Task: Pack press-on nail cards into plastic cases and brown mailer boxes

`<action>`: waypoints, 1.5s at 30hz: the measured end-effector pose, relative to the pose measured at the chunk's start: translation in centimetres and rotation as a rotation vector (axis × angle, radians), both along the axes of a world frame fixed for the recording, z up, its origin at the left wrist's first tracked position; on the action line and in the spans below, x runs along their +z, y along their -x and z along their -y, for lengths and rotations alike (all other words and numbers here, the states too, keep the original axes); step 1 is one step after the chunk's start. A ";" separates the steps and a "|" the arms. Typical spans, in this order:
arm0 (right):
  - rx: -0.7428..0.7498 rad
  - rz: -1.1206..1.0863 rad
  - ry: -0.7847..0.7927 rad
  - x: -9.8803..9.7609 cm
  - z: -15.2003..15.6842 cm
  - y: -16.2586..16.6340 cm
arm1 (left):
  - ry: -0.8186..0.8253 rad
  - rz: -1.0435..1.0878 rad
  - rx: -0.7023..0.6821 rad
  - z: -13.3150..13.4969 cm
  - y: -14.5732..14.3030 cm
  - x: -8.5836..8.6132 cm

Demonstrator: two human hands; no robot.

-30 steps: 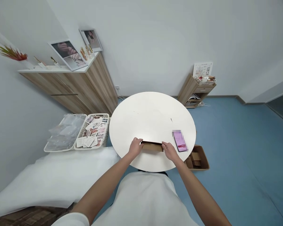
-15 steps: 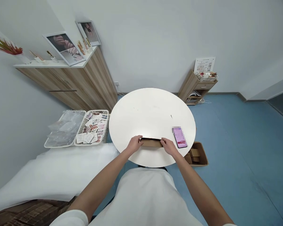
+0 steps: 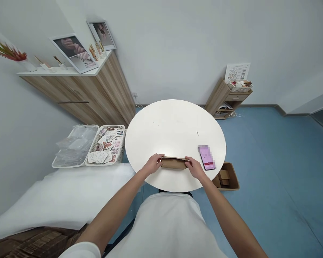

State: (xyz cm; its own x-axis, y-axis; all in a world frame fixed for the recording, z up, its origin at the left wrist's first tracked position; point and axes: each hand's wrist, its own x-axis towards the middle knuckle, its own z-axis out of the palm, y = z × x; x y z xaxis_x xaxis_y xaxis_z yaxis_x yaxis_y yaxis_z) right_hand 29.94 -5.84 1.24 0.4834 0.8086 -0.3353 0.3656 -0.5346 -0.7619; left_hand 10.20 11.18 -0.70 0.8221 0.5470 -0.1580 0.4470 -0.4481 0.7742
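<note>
A small brown cardboard box (image 3: 173, 163) lies near the front edge of the round white table (image 3: 172, 132). My left hand (image 3: 154, 163) grips its left end with curled fingers. My right hand (image 3: 195, 167) grips its right end the same way. A pink phone (image 3: 206, 157) lies flat on the table just right of my right hand.
Two white baskets stand to the left on a white-covered bed: one (image 3: 107, 148) holds several nail-tip cards, the other (image 3: 74, 145) clear bags. An open carton (image 3: 226, 176) sits on the blue floor at the right. A wooden cabinet (image 3: 94, 89) and a small shelf (image 3: 226, 98) stand by the wall.
Both hands have kept their hold on the box, and its broad brown face now shows more. The view has shifted slightly.
</note>
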 end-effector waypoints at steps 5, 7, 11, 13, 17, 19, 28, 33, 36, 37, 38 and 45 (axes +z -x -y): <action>-0.004 0.038 -0.053 -0.7 0.2 0.0 | 0.078 -0.011 -0.029 0.0 0.4 0.4; -0.011 0.026 -0.062 -0.9 0.2 0.2 | 0.093 -0.043 -0.028 0.2 0.5 0.5; -0.028 -0.033 -0.072 -1.0 0.5 0.5 | 0.144 -0.096 0.049 0.9 0.5 0.7; -0.051 -0.044 -0.061 -1.1 0.6 0.6 | 0.220 -0.085 0.068 1.3 0.5 0.8; -0.087 -0.077 -0.051 -1.1 0.9 0.9 | 0.446 -0.069 0.098 1.8 0.7 0.8; -0.093 -0.100 -0.063 -1.2 1.1 1.1 | 0.490 -0.063 0.145 2.0 0.8 0.7; -0.210 -0.291 -0.121 -2.4 1.5 1.9 | 0.350 -0.046 0.228 3.0 0.7 -0.8; -0.312 -0.435 -0.101 -2.6 1.4 2.2 | 0.481 -0.022 0.303 3.5 1.0 -1.6; -0.307 -0.405 -0.145 -2.5 1.4 2.0 | 0.459 0.023 0.307 3.7 1.1 -1.8; -0.303 -0.381 -0.173 -2.6 1.5 1.8 | 0.444 0.045 0.304 3.8 1.1 -1.8; -0.300 -0.360 -0.196 -2.7 1.5 1.7 | 0.434 0.069 0.304 3.9 1.1 -1.9; -0.380 -0.346 -0.118 -4.5 2.9 3.1 | 0.462 0.085 0.378 6.6 1.3 -3.8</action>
